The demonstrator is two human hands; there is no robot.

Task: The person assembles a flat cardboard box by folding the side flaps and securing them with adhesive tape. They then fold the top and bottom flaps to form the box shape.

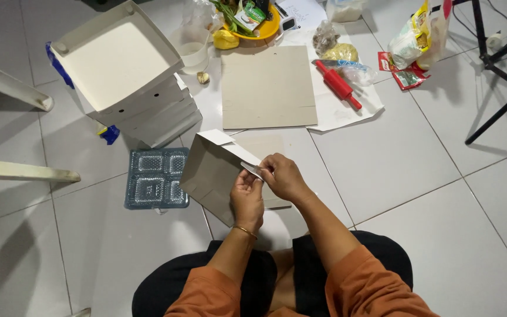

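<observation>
I sit on a white tiled floor with a flat grey cardboard box blank (215, 173) held up in front of me, partly folded. My left hand (246, 196) grips its near edge from below. My right hand (283, 176) pinches a small flap at the same edge, fingertips meeting those of the left hand. A gold bangle is on my left wrist. Both sleeves are orange.
A stack of folded white boxes (121, 76) stands at the left. A clear compartment tray (156, 178) lies beside the blank. Ahead lie a flat cardboard sheet (268, 87), a red rolling pin (337, 84), a yellow bowl (259, 26) and food packets (418, 41). A black stand (500, 64) is at right.
</observation>
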